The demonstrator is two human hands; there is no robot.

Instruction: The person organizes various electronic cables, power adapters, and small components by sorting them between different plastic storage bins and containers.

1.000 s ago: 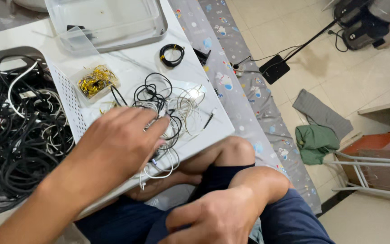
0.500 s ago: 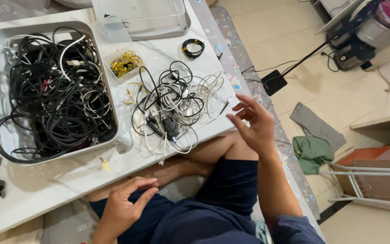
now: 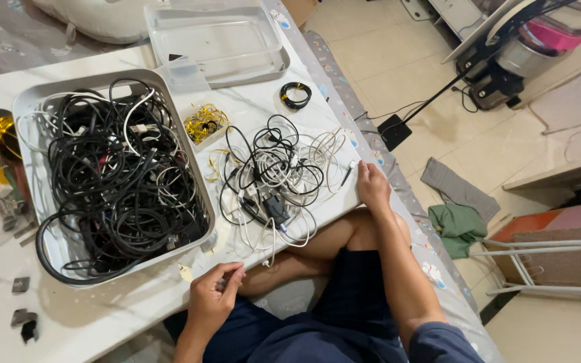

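A loose cable tangle lies mid-frame on the tabletop. The right hand, flat and empty, rests just right of it, nearer; the left hand, loosely curled and empty, hovers below.

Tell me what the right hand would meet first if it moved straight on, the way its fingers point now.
Probably the loose tangle of white and black cables on the white table. The right hand rests at the table edge with fingers pointing up-left toward it; a thin dark cable end lies nearest, though depth is unclear.
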